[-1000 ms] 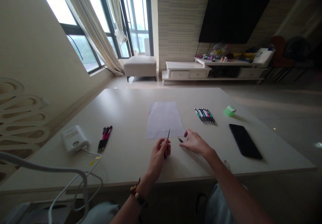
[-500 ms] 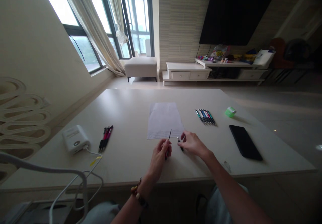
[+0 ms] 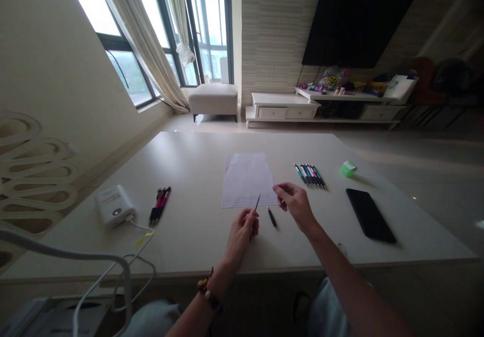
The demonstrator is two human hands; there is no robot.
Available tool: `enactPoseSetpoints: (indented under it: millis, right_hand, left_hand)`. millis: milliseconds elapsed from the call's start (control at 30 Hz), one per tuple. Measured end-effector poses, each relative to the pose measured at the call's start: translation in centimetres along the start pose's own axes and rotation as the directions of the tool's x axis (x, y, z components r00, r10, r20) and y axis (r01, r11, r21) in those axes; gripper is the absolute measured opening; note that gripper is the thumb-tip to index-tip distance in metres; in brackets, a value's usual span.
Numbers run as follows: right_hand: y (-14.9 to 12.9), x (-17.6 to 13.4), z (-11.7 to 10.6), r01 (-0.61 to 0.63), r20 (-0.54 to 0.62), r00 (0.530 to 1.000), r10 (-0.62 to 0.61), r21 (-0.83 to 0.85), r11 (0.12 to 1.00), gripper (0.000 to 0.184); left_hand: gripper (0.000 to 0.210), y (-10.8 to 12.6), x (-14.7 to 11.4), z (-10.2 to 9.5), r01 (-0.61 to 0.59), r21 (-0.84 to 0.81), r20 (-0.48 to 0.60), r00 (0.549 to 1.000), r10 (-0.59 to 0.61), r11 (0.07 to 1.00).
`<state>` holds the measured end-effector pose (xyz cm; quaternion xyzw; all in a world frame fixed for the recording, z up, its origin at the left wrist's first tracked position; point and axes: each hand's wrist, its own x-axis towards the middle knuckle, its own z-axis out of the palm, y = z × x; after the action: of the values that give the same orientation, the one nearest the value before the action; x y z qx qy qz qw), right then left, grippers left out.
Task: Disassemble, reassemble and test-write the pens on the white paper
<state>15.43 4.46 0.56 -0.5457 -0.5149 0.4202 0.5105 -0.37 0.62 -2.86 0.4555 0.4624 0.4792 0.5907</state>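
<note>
My left hand (image 3: 244,231) is closed around a pen whose thin dark refill (image 3: 257,202) sticks up past the fingertips; the rest is mostly hidden in the fingers. On the table just right of it lies a short black pen barrel piece (image 3: 271,217) with a lighter tip, touched by neither hand. Above and right of that piece is my right hand (image 3: 294,203), thumb and forefinger pinched together near the paper's right edge. Whether something tiny sits in that pinch I cannot make out. A white sheet of paper (image 3: 247,175) with lines of writing along its near edge lies beyond both hands.
Several pens (image 3: 309,175) lie in a row at the right, near a green-and-white small container (image 3: 348,168) and a black phone (image 3: 370,216). More pens (image 3: 160,206) lie left, beside a white power bank (image 3: 115,206) with a cable. A small clear item (image 3: 342,249) sits near the front edge.
My right hand has let go of the black barrel piece and moved up and right, leaving it on the table. My left hand stays nearly where it was, holding the pen.
</note>
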Motion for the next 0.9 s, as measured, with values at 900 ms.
enactPoseSetpoints:
  millis: [900]
  right_hand:
    - [0.3, 0.2, 2.3, -0.012, 0.162, 0.987, -0.007, 0.111, 0.994, 0.028]
  left_hand:
    - [0.043, 0.3, 0.4, -0.4, -0.015, 0.047, -0.077, 0.997, 0.019, 0.999]
